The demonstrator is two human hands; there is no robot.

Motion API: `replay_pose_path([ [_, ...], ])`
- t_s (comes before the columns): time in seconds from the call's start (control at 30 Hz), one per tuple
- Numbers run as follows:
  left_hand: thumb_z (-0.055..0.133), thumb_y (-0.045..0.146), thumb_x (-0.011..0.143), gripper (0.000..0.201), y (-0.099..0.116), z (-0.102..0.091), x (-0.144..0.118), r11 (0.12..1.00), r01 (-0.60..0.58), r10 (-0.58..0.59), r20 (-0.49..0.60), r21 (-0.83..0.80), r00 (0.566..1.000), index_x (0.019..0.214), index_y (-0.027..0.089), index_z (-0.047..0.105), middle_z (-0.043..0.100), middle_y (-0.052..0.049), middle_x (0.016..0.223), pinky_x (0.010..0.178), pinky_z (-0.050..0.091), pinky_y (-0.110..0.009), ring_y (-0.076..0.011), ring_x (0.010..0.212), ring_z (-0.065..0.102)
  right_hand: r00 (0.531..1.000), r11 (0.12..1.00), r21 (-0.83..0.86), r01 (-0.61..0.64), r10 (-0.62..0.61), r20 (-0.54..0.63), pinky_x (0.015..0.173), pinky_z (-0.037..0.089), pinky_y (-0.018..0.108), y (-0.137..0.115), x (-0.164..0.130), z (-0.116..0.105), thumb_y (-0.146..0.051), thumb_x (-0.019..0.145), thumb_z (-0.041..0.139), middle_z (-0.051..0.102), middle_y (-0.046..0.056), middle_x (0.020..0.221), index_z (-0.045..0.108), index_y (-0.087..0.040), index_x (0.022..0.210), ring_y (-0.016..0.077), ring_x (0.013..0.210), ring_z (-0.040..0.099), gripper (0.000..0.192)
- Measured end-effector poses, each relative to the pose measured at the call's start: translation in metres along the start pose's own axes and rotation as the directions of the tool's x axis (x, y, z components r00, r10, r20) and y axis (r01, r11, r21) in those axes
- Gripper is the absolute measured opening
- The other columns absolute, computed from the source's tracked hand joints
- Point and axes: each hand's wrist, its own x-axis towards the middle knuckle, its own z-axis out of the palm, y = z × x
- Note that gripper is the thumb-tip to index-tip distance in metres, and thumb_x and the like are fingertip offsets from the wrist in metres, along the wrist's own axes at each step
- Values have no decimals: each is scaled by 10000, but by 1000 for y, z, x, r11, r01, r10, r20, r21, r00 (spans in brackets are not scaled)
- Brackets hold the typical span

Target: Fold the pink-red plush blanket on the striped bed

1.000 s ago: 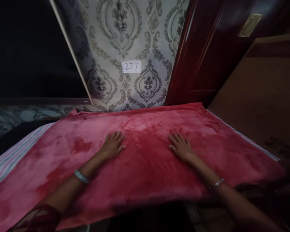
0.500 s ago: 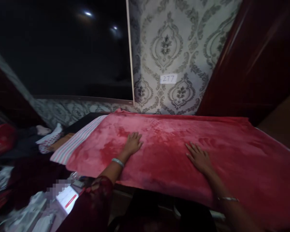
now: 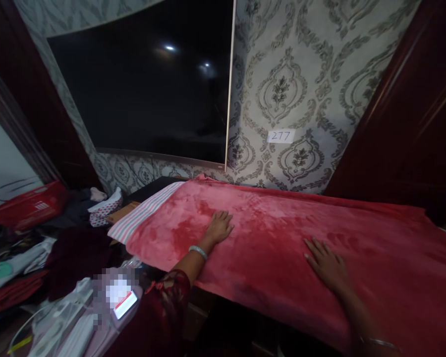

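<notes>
A plush red blanket is spread over a long surface below the wall, its pile showing lighter and darker patches. On its left part lies my left hand, palm down with the fingers stretched out. Further right, my right hand rests flat on the same blanket, fingers somewhat spread. Neither hand grips anything. At the left end, a striped cloth in white, pink and grey-green shows beyond the red edge.
A large dark television hangs on the patterned wall, beside a paper label reading 277. To the left are a red basket, heaped clothes and a lit phone. A dark red wooden panel stands at right.
The view has swung left, so everything sits further right and lower, and more of the left side shows. Both hands stay flat on the blanket in about the same places.
</notes>
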Motion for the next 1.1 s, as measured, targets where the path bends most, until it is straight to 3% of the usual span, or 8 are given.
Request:
replay_pose_path([
  [0.27, 478, 391, 973, 528, -3, 4, 1, 998, -5, 6, 13, -69, 1000, 1455, 175, 493, 424, -169, 1567, 1194, 255, -601, -334, 1461, 352, 1000, 1000, 10, 13, -13, -13, 1116, 365, 576, 6, 0, 9, -503, 969, 221, 370, 53, 1612, 430, -290, 1525, 307, 1485, 325, 630],
  [0.37, 476, 376, 983, 457, -15, 0, 10, 995, -16, 18, 18, -101, 1000, 1398, 204, 558, 515, -134, 1504, 1173, 341, -510, -279, 1401, 447, 999, 999, 32, 15, -14, -44, 1106, 376, 591, 9, 0, 14, -495, 955, 235, 413, 58, 1588, 456, -288, 1506, 316, 1469, 353, 629],
  [0.47, 426, 300, 1016, 349, -43, -13, 25, 993, 15, -14, 10, -120, 1000, 1273, 211, 643, 648, -98, 1342, 1107, 434, -389, -194, 1255, 576, 998, 995, 95, 28, -23, -51, 1082, 413, 589, 19, 6, 15, -495, 928, 280, 485, 56, 1539, 515, -295, 1458, 325, 1428, 418, 613],
  [0.63, 612, 382, 948, 325, -120, -46, 39, 977, 204, -205, 3, -64, 979, 1188, 165, 637, 655, -97, 1222, 954, 539, -470, -226, 1085, 642, 995, 943, 325, 69, -41, -94, 1037, 482, 503, 30, 37, 5, -472, 868, 381, 703, 145, 1251, 701, -170, 1197, 331, 1151, 651, 549],
  [0.77, 621, 384, 941, 363, -168, -63, 40, 949, 316, -316, -2, 3, 949, 1235, 172, 610, 627, -102, 1257, 926, 554, -462, -232, 1086, 633, 991, 888, 457, 58, 4, -135, 932, 526, 450, 7, 64, -13, -417, 797, 434, 750, 157, 1085, 733, -166, 990, 319, 1018, 689, 435],
  [0.93, 624, 384, 940, 371, -192, -63, 58, 944, 328, -329, 24, 39, 944, 1242, 170, 606, 623, -103, 1262, 925, 554, -465, -236, 1092, 630, 994, 856, 517, 19, 39, -102, 734, 528, 367, -32, 97, -30, -397, 750, 466, 753, 110, 865, 686, -210, 777, 265, 806, 683, 290],
  [1.1, 622, 381, 941, 355, -204, -55, 74, 943, 329, -332, 64, 53, 941, 1226, 170, 613, 633, -99, 1237, 909, 561, -450, -225, 1062, 638, 996, 832, 553, 47, -1, -84, 712, 505, 332, -43, 127, -22, -346, 744, 513, 750, 87, 836, 679, -205, 793, 237, 783, 671, 223],
])
